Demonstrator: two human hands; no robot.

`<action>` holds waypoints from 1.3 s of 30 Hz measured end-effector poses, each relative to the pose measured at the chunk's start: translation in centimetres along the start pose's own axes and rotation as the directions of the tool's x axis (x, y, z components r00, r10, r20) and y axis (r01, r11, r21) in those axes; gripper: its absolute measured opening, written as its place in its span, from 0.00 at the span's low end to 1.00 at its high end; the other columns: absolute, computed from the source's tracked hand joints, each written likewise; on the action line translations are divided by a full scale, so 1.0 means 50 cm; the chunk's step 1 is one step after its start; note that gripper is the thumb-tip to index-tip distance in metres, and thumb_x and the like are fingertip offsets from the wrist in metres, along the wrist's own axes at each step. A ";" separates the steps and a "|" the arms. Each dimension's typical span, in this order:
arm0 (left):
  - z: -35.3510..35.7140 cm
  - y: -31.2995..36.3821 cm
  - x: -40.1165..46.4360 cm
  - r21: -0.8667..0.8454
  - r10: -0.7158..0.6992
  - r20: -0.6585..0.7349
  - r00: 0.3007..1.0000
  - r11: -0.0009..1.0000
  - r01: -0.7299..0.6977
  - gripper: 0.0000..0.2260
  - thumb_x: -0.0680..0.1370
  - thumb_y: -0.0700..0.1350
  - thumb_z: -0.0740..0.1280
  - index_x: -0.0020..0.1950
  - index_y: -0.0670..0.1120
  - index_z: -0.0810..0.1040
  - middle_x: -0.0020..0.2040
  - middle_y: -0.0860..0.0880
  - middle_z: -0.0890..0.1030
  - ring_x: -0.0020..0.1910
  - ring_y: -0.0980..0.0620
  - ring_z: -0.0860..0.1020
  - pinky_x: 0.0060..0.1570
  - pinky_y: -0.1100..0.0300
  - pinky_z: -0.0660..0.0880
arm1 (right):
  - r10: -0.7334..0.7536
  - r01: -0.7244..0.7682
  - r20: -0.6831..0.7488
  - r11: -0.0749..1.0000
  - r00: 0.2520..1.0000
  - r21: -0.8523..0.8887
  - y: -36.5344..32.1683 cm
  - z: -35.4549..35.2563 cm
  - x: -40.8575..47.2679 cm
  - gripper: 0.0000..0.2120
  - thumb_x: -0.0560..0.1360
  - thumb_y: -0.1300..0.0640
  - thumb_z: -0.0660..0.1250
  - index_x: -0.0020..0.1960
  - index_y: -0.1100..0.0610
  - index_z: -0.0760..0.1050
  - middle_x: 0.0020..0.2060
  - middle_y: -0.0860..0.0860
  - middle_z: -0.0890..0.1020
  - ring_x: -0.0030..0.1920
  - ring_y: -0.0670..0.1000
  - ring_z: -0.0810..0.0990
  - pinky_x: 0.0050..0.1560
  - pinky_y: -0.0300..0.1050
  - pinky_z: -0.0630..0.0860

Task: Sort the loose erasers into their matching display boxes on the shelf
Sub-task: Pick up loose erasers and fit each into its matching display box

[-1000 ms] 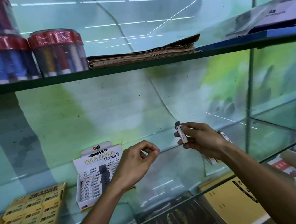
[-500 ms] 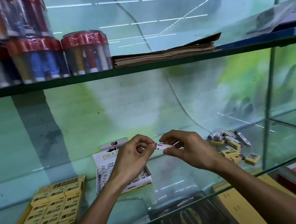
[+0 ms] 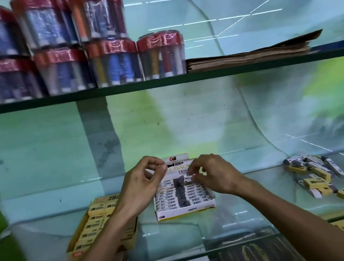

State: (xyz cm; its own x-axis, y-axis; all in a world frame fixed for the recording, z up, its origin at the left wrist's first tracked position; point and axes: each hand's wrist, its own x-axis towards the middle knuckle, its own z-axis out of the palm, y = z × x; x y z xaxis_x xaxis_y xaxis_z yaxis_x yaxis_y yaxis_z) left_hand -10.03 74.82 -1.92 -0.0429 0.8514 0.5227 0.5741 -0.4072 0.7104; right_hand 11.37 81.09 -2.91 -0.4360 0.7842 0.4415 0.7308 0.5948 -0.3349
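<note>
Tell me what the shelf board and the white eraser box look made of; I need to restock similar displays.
The shelf board looks like clear glass: it shows light reflections, a greenish edge, and the books beneath show through. The white eraser box looks like thin printed cardboard with a slightly glossy finish, judging by its folded walls and upright printed flap; the exact stock cannot be told.

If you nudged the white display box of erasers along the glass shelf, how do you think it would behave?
The white display box would probably slide easily, since the glass shelf looks smooth. It is low, wide and nearly full, so tipping seems unlikely. Its upright header card looks thin and may bend if pushed there.
</note>
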 end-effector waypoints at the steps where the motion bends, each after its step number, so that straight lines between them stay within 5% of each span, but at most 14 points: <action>1: -0.008 -0.005 -0.003 0.004 -0.004 -0.005 1.000 1.000 0.004 0.02 0.78 0.51 0.68 0.49 0.54 0.79 0.45 0.57 0.81 0.37 0.60 0.77 0.38 0.64 0.73 | -0.004 0.004 0.006 0.997 1.000 -0.073 -0.006 0.007 0.007 0.08 0.75 0.53 0.69 0.54 0.49 0.81 0.51 0.48 0.82 0.51 0.51 0.78 0.49 0.45 0.73; 8: -0.036 -0.028 -0.021 -0.010 -0.032 -0.034 0.999 0.999 0.031 0.01 0.78 0.47 0.69 0.49 0.53 0.79 0.45 0.55 0.81 0.37 0.63 0.76 0.35 0.70 0.70 | 0.027 -0.023 0.011 0.960 1.000 -0.278 -0.017 0.045 0.031 0.08 0.75 0.55 0.67 0.53 0.47 0.81 0.54 0.48 0.82 0.54 0.54 0.78 0.49 0.46 0.73; 17: 0.016 -0.010 -0.019 -0.053 0.030 0.073 0.997 0.998 -0.026 0.02 0.78 0.48 0.68 0.48 0.56 0.79 0.43 0.59 0.80 0.38 0.58 0.76 0.35 0.69 0.71 | 0.046 -0.058 -0.068 0.981 0.997 -0.187 0.025 0.005 -0.008 0.06 0.76 0.52 0.66 0.51 0.48 0.81 0.49 0.44 0.83 0.49 0.50 0.79 0.44 0.44 0.74; 27: 0.207 0.093 0.002 -0.119 0.223 0.302 0.927 0.973 -0.196 0.03 0.79 0.45 0.68 0.47 0.53 0.81 0.40 0.57 0.81 0.32 0.61 0.75 0.33 0.70 0.70 | 0.244 -0.264 -0.176 0.959 0.954 -0.102 0.172 -0.123 -0.157 0.04 0.76 0.53 0.67 0.49 0.49 0.81 0.46 0.43 0.83 0.41 0.42 0.74 0.46 0.42 0.74; 31: 0.286 0.120 0.008 -0.076 0.294 0.407 0.865 0.954 -0.289 0.01 0.78 0.48 0.69 0.47 0.53 0.80 0.43 0.59 0.81 0.39 0.57 0.77 0.40 0.65 0.74 | 0.323 -0.353 -0.244 0.931 0.914 -0.091 0.228 -0.162 -0.197 0.05 0.75 0.54 0.68 0.49 0.50 0.82 0.45 0.45 0.83 0.41 0.42 0.74 0.43 0.36 0.67; 39: 0.415 0.163 0.017 -0.060 0.315 0.548 0.775 0.939 -0.339 0.02 0.79 0.50 0.66 0.49 0.55 0.78 0.45 0.60 0.79 0.40 0.55 0.76 0.41 0.63 0.73 | 0.535 -0.591 -0.349 0.803 0.769 -0.072 0.355 -0.248 -0.274 0.12 0.77 0.52 0.68 0.58 0.55 0.77 0.53 0.53 0.81 0.49 0.52 0.79 0.47 0.43 0.73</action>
State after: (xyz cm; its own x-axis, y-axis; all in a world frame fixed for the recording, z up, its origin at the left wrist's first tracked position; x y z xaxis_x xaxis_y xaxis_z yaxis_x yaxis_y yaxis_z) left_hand 11.58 79.11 -5.46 0.5961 0.7126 0.3700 0.5043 -0.6908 0.5181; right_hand 36.82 78.71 -4.60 0.2388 0.8598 0.4514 0.8827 0.0015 -0.4699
